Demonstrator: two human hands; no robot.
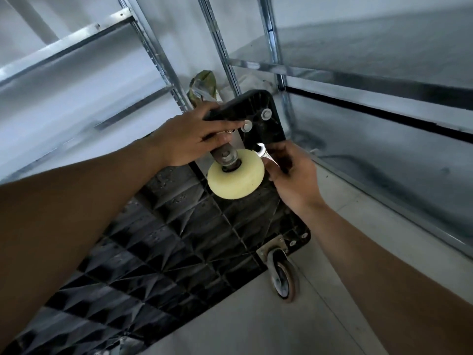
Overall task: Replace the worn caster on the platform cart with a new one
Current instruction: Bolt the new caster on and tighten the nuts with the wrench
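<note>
A pale floor [256, 329] with bare metal shelving frames [271, 34] standing around it from 9 o'clock to 3 o'clock. 1 black platform cart [179, 239] is tipped up, its ribbed underside facing the viewer and running from 7 o'clock up to the centre. 2 casters show on it. 1 cream caster [235, 178] sits at the centre, near the cart's far corner. 1 grey caster [282, 278], scuffed, is at 5 o'clock on the cart's right corner. 2 silver bolt heads [247, 125] sit just above the cream wheel, at 12 o'clock from it. 2 bare hands reach in. The left hand [189, 134], at 10 o'clock from the wheel, clasps the cart's edge, thumb beside the caster's fork. The right hand [291, 172], at 3 o'clock from the wheel, pinches 1 wrench [263, 153], whose head touches the cart's underside.
</note>
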